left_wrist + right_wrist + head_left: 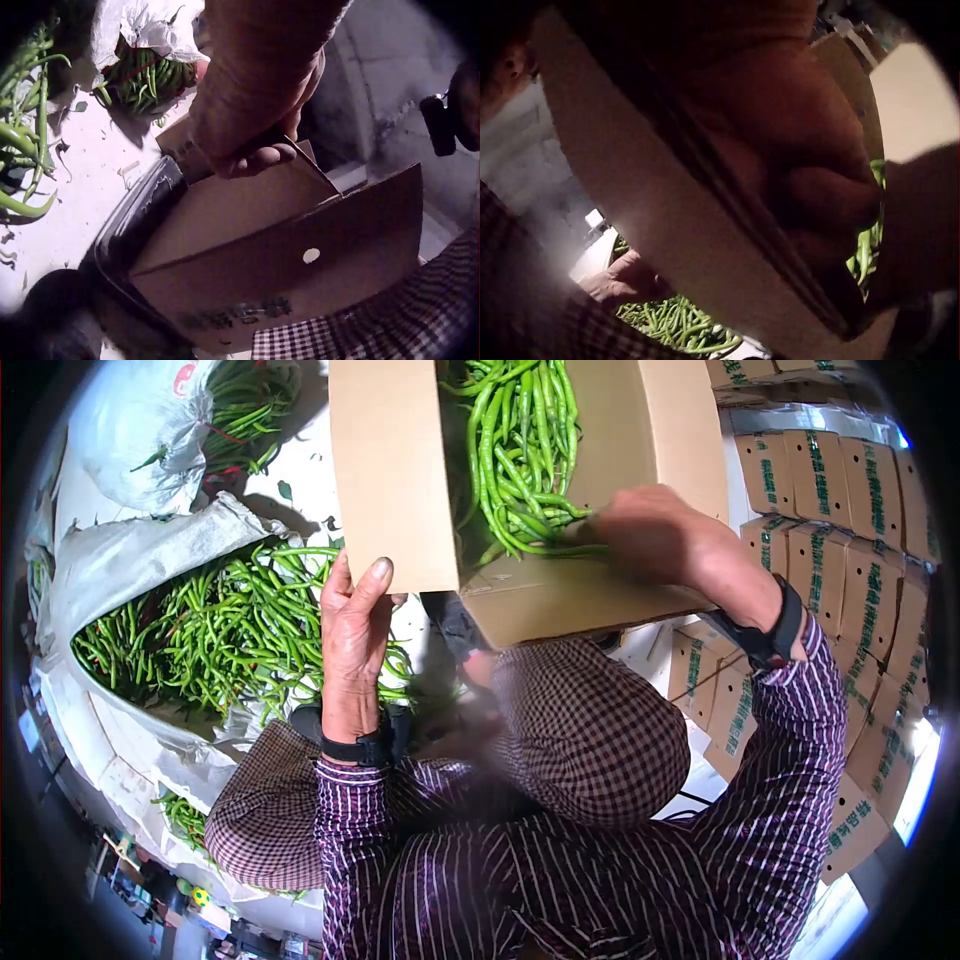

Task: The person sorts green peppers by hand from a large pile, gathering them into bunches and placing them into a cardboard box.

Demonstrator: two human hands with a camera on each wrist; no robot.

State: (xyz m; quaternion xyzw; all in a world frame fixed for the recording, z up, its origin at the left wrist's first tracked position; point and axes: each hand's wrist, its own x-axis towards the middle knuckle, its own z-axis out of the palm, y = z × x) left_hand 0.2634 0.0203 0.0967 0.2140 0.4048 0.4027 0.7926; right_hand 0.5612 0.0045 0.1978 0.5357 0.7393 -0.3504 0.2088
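My left hand (pixel 352 625) grips the side flap of an open cardboard box (pixel 395 480), thumb over the flap and fingers beneath. In the left wrist view, its fingertips (pixel 262 159) curl under the cardboard edge. Long green chili peppers (pixel 525 440) lie lengthwise along the box's left side. My right hand (pixel 655 535), blurred, is inside the near end of the box, right at the ends of several peppers. The right wrist view shows its fingers (pixel 829 195) curled beside the box wall (pixel 652 195); I cannot tell whether they hold a pepper.
A large open white sack (pixel 150 550) spills green chili peppers (pixel 220 630) on the left. Behind it stands a plastic bag (pixel 140 435) with more peppers. Stacked printed cartons (pixel 820 480) line the right side. Checkered trouser knees (pixel 590 730) are just below the box.
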